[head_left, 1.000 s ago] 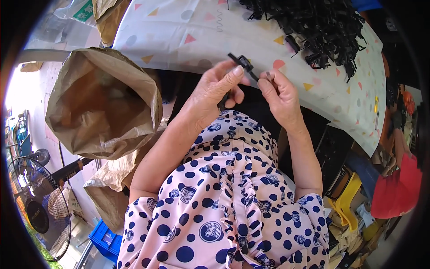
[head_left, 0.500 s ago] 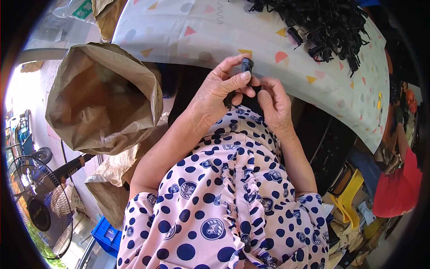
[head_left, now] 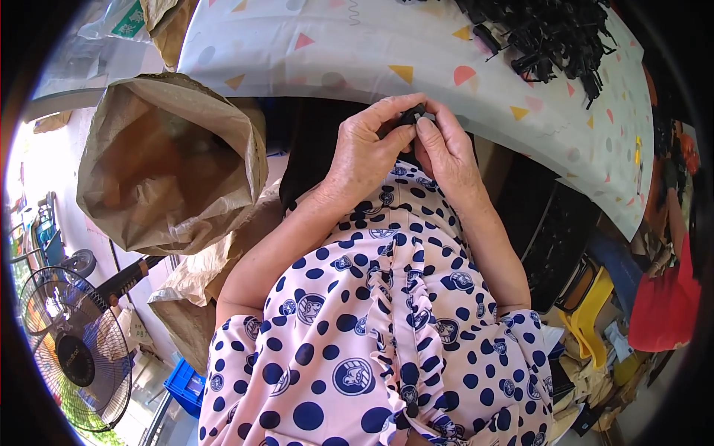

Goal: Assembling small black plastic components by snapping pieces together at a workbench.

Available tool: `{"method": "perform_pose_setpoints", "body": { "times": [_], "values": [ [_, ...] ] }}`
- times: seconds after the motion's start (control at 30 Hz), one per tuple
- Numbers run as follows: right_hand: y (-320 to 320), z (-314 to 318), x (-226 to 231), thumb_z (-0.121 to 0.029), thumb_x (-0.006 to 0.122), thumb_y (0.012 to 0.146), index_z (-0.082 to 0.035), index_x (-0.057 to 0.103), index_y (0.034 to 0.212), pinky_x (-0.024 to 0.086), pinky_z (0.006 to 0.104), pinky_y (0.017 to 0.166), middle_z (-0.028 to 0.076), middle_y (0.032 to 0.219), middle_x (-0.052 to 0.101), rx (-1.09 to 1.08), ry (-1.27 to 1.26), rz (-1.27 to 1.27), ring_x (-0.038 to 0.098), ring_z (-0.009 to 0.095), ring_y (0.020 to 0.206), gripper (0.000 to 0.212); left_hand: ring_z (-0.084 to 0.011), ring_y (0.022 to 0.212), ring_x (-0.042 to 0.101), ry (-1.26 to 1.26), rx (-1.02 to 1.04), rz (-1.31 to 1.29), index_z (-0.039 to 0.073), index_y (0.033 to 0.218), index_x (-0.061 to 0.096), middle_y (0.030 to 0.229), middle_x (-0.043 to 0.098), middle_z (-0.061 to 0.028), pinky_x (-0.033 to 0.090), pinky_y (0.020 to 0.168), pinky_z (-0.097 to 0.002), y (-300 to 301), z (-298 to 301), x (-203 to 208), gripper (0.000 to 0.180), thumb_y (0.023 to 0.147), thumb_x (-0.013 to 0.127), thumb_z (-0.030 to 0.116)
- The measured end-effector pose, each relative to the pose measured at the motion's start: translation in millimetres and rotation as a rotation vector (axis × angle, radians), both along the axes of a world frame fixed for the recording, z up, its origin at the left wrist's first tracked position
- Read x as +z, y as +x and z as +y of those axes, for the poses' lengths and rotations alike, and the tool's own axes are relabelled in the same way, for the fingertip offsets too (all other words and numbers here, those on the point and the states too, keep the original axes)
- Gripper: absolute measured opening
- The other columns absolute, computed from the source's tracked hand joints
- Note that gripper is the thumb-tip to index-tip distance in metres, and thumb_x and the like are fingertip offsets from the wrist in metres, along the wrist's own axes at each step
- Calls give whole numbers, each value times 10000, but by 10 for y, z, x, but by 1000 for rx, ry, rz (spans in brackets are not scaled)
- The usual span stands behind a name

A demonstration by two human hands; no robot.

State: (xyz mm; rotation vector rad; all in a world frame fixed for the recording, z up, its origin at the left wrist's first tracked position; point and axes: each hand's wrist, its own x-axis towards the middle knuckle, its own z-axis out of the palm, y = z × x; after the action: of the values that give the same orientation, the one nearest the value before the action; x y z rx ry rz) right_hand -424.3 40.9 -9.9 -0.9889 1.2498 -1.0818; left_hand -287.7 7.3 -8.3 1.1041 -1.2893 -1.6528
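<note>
The black part (head_left: 411, 115) is held up at the near edge of the table, above the person's lap. Fingers hide most of it, so its long axis is hard to read; the visible bit seems to slant up toward the right. The left hand (head_left: 361, 149) clamps it between thumb and fingers, and the thumb and fingers of the right hand (head_left: 448, 154) are closed on it too, the fingertips of both hands meeting.

The patterned white tablecloth (head_left: 327, 44) bears a heap of black pieces (head_left: 547, 37) at the far right. An open brown paper sack (head_left: 197, 104) stands at the left, with a fan (head_left: 78, 357) and a blue crate (head_left: 186, 386) lower down.

Half a second ago the part stood nearly upright in the left fingers, more exposed, and the right hand was a little lower.
</note>
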Motion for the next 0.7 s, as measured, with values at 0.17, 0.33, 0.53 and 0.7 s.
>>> {"method": "perform_pose_setpoints", "body": {
  "times": [0.17, 0.33, 0.53, 0.7],
  "values": [
    [45, -1, -31, -220, 455, 997, -14, 454, 1277, 277, 155, 489, -65, 687, 456, -23, 17, -30, 369, 2, 555, 347, -95, 782, 595, -92, 35, -67, 37, 1166, 623, 898, 659, -49, 511, 702, -243, -14, 17, -73, 356, 819, 601, -42],
    [58, -27, -52, -140, 476, 975, -9, 486, 1225, 373, 186, 529, -14, 715, 516, -29, 6, -12, 439, 39, 595, 282, -207, 771, 650, -399, 97, -348, 47, 1106, 643, 919, 668, -119, 517, 704, -281, -38, 33, 43, 344, 783, 588, -59],
    [-5, -51, -104, -132, 481, 972, -37, 512, 1217, 363, 186, 530, -30, 713, 496, -28, 55, -34, 417, 41, 589, 265, -306, 759, 646, -536, 59, -478, 69, 1099, 619, 923, 654, -144, 519, 681, -317, -36, 4, -6, 335, 786, 580, -43],
    [-151, -12, -213, -162, 489, 978, -37, 516, 1193, 325, 164, 532, -33, 757, 513, 9, -60, 85, 399, 17, 603, 250, -197, 665, 639, -90, 37, -145, 68, 1173, 521, 902, 661, -125, 487, 581, -262, -3, -14, 38, 298, 881, 530, 7]
  ]
}}
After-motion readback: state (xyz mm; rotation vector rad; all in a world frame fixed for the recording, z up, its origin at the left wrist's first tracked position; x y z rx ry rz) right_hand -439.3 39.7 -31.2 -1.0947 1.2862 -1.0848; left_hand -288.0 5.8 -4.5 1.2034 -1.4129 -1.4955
